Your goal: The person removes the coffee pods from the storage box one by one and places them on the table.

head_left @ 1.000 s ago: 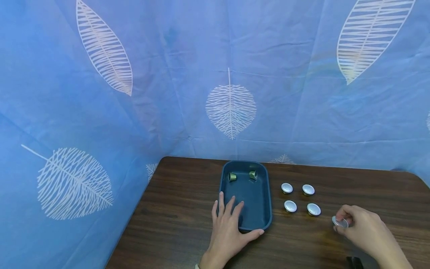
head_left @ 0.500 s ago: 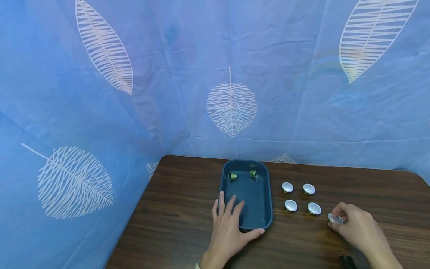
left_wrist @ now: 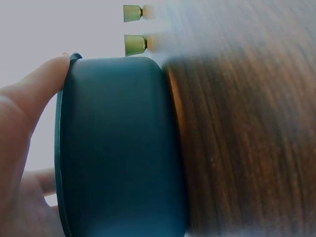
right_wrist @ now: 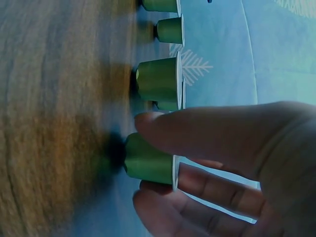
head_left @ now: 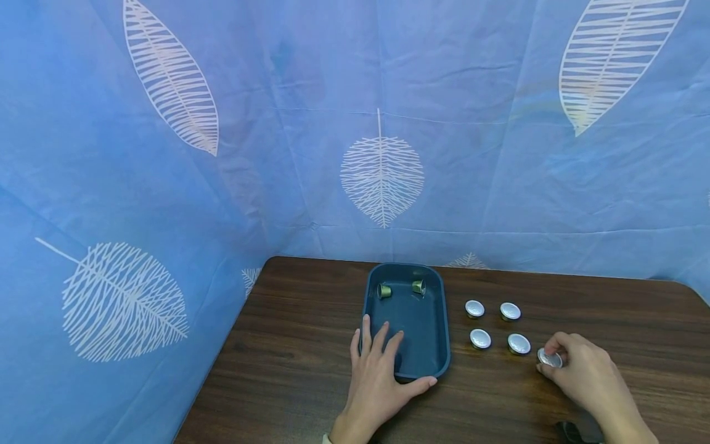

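My right hand (head_left: 590,376) pinches a green coffee capsule (right_wrist: 150,160) between thumb and fingers, its silver lid (head_left: 549,357) facing up. The capsule is at the table surface or just over it; I cannot tell which. Left of it, several upright capsules stand in two short rows, the nearest one (head_left: 518,344) close by. My left hand (head_left: 377,382) rests with spread fingers over the near left part of a dark blue tray (head_left: 416,333); its thumb (left_wrist: 47,79) touches the rim. Two green capsules lie on their sides at the tray's far end, one at the left (head_left: 384,291), one at the right (head_left: 418,287).
The brown wooden table (head_left: 288,345) carries everything. Behind and to the left hangs a blue cloth (head_left: 277,154) with white leaf prints. A small black object (head_left: 570,431) sits beside my right wrist.
My right hand has moved left with the pinched capsule, bringing it nearer to the standing capsules. My left hand and the tray have stayed put.
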A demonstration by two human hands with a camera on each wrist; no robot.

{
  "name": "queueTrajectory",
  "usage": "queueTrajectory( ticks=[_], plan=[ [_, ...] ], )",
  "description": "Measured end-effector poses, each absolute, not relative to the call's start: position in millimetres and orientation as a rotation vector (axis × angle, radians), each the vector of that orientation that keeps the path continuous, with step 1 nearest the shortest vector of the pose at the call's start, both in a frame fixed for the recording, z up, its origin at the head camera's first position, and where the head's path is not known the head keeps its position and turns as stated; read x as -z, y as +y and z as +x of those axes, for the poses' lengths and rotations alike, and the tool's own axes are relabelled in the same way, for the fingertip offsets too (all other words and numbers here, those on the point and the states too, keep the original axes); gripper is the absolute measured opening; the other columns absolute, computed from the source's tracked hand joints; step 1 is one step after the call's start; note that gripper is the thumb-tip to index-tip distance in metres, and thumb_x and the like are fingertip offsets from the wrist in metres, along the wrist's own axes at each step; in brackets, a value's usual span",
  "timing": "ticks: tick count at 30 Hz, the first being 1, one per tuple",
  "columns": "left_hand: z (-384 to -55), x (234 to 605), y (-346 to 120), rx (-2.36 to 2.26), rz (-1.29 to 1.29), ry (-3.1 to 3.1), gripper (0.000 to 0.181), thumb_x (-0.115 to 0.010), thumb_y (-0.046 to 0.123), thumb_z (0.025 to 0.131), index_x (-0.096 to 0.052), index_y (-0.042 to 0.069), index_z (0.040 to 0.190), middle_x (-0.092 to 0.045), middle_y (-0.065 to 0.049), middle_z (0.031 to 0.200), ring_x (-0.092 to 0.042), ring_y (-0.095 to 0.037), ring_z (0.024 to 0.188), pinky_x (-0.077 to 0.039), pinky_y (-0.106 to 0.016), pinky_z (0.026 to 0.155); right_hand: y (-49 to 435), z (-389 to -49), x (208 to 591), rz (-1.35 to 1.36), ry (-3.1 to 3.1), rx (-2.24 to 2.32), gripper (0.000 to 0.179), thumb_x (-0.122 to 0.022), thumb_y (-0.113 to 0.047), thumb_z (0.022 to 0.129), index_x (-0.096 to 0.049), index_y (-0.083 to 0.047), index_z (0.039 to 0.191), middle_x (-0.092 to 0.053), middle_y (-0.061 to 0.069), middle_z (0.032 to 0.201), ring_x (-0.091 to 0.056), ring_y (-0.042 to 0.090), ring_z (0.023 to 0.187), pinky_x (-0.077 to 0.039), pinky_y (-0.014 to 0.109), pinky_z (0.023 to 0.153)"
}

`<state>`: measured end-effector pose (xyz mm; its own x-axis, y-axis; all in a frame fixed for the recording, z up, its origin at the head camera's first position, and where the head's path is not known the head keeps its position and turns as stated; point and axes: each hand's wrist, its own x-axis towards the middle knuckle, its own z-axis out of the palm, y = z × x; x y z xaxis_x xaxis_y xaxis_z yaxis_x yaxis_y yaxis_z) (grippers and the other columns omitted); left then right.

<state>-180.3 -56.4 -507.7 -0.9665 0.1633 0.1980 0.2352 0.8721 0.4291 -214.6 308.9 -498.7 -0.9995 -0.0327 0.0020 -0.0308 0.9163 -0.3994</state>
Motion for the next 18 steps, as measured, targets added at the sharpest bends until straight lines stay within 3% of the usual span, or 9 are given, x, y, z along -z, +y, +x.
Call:
queueTrajectory(
  ticks=[18],
  plan=[
    [-181.1, 509.6, -56.2, 0.687, -0.322, -2.866, 0.087, -0.077, 0.08, 0.082, -0.071, 0.016, 0.14, -0.059, -0.018, 0.157, -0.028, -0.052, 0.162, -0.031, -0.075, 0.122, 305.0, -215.3, 510.5, 0.002, 3.238, 0.733, 0.024, -0.089, -0.001, 0.08, -0.068, -0.006, 0.089, -0.068, 0.017, 0.094, -0.067, 0.03, 0.079, -0.054, 0.049, 0.063]
  ],
)
